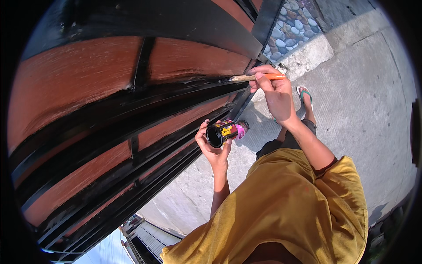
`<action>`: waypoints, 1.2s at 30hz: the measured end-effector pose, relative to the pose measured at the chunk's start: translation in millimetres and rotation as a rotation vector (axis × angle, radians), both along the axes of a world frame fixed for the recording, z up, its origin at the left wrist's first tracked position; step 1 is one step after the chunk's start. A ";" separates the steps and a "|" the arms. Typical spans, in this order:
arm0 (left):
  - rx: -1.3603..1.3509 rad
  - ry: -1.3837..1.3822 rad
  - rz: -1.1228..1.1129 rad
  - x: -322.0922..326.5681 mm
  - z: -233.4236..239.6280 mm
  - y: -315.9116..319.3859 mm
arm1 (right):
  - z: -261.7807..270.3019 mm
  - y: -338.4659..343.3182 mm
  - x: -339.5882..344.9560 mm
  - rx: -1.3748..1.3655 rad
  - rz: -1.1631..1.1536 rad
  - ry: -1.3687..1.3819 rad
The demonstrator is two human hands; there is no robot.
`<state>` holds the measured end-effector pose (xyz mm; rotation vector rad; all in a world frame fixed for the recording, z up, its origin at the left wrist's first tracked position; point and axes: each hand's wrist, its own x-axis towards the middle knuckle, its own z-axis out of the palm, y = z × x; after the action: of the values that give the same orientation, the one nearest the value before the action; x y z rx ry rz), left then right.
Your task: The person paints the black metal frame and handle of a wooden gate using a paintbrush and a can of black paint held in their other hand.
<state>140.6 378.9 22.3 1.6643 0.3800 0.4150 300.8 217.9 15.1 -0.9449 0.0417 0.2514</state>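
Note:
My left hand (216,158) grips a small open can (230,130) with a yellow and dark red label. Black paint coats the can's mouth, drips run down its side, and dark smudges mark my fingertips. Above and to the right, my right hand (278,94) holds a paintbrush (244,78) with a worn wooden handle, orange at its end. The dark bristles point left, at a black metal bar (184,86) of a slatted panel; whether they touch it I cannot tell. Black streaks edge the reddish-brown board (197,57) just above that bar.
More black bars and reddish-brown boards (99,178) run down the left side. Beyond my left hand is a pink object (241,131), partly hidden by the can. A pebbled strip (291,29) borders a concrete ledge (306,56). My sandalled foot (305,94) stands on concrete pavement (359,109).

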 end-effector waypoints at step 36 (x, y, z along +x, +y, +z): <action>-0.055 0.029 0.003 2.4 2.7 2.7 | 60.3 14.7 3.6 0.146 -0.092 -0.172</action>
<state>143.0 381.6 25.0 1.6181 0.4120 0.3792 304.4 232.6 75.4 -0.8140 -0.0904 0.0864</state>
